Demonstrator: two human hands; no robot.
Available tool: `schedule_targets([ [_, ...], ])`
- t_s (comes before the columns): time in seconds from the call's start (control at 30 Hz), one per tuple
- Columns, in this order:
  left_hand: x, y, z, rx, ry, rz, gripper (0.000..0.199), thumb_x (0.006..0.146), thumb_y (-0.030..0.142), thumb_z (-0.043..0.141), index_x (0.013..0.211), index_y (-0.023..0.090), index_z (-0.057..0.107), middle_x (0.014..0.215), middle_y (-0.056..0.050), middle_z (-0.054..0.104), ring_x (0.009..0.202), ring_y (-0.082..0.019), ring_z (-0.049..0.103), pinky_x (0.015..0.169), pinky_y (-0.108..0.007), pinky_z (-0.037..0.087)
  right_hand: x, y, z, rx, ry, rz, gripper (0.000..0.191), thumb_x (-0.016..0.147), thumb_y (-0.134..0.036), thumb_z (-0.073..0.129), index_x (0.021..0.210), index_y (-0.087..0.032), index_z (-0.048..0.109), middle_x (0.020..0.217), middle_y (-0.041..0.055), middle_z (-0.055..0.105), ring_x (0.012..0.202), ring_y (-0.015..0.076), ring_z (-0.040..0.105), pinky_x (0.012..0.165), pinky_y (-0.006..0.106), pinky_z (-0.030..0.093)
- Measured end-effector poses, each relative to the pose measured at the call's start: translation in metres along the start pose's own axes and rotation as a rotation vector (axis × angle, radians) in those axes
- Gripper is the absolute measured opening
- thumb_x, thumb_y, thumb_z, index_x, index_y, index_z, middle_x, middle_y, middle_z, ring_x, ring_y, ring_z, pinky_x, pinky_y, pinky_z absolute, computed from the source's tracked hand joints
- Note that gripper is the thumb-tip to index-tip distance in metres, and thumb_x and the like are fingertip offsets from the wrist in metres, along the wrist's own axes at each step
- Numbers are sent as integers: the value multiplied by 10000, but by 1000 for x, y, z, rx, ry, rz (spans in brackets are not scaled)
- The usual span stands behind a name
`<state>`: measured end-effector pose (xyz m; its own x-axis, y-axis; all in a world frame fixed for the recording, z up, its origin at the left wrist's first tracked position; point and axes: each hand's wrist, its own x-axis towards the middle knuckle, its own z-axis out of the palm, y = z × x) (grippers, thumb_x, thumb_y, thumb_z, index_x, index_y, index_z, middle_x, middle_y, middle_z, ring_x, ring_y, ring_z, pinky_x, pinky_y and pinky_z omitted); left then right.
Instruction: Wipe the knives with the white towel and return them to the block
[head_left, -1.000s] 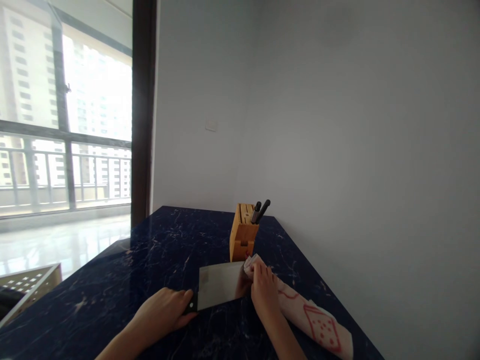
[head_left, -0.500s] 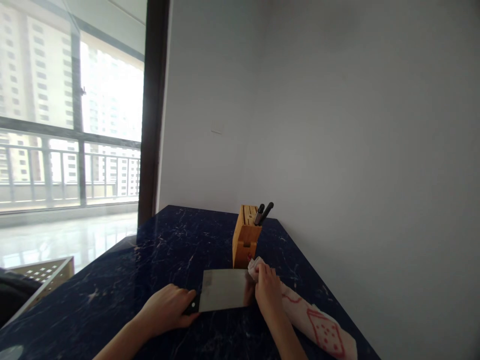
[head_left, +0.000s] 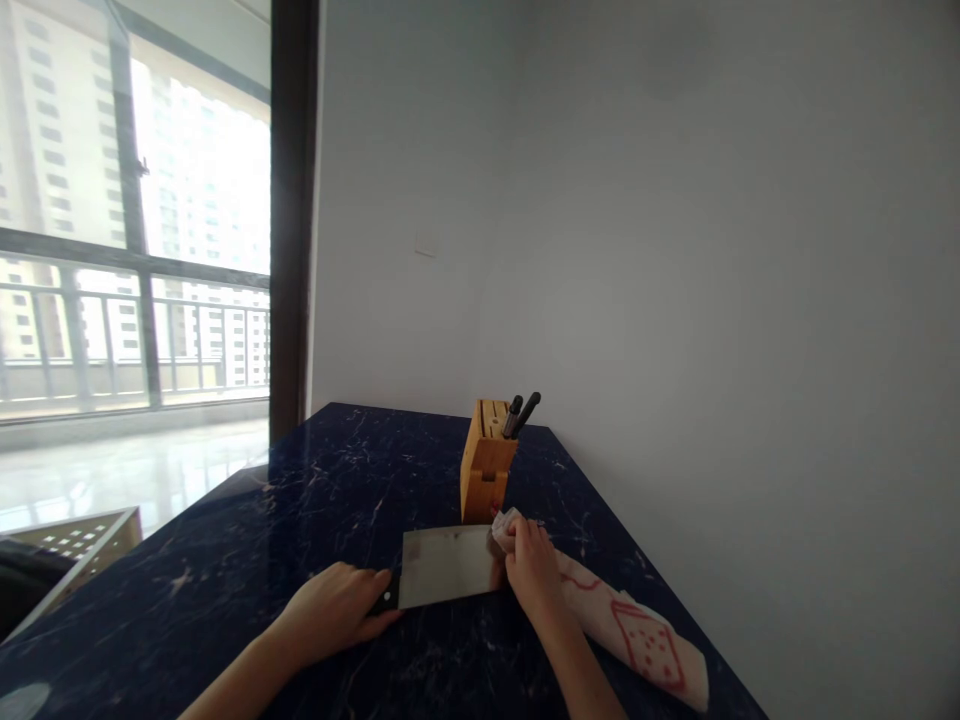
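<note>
A cleaver with a wide steel blade (head_left: 447, 567) lies level above the dark marbled table (head_left: 352, 480). Its black handle is wrapped by the fingers of my left hand (head_left: 334, 610). My right hand (head_left: 532, 570) is closed on the bunched end of a white cloth with red markings (head_left: 649, 645), at the far right end of the blade. The rest of that cloth stretches toward the lower right, beside my right forearm. Just beyond the blade stands a wooden knife block (head_left: 484, 470), with two black-handled tools (head_left: 523, 414) in its slots.
A plain wall (head_left: 675, 300) rises along the table's right side. At the lower left, a pale perforated crate (head_left: 82, 550) with something dark in it stands beside the table. Large windows (head_left: 202, 200) are at the left. A round translucent item (head_left: 24, 702) shows at the near left corner.
The camera view has shifted slightly. The cleaver blade is tilted a little more, its right end higher. Both hands keep their holds on the handle and the cloth.
</note>
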<state>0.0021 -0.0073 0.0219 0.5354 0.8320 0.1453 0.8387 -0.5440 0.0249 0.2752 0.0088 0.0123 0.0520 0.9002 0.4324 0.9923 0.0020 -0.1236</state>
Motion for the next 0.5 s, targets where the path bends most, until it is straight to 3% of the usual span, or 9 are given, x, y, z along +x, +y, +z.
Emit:
schedule_targets([
  [0.23, 0, 2, -3, 63, -34, 13, 528, 827, 567, 205, 890, 202, 582, 763, -70, 661, 708, -244, 635, 621, -324, 467, -6, 2, -1, -89, -82, 90, 195, 743, -130, 427, 897, -153, 544, 912, 101, 584, 894, 244, 504, 750, 328, 325],
  [0.37, 0, 3, -3, 70, -37, 18, 516, 835, 553, 203, 875, 200, 577, 754, -70, 660, 697, -246, 637, 613, -326, 468, -13, -14, -5, -11, -112, 8, 191, 709, -112, 431, 848, -170, 549, 893, 88, 594, 894, 240, 499, 744, 331, 313],
  [0.5, 0, 5, -2, 69, -32, 32, 516, 836, 550, 213, 896, 190, 578, 760, -77, 663, 700, -250, 639, 615, -326, 469, -24, -47, -10, 145, -116, -147, 254, 661, -71, 429, 866, -177, 534, 925, 69, 580, 886, 214, 485, 761, 318, 312],
])
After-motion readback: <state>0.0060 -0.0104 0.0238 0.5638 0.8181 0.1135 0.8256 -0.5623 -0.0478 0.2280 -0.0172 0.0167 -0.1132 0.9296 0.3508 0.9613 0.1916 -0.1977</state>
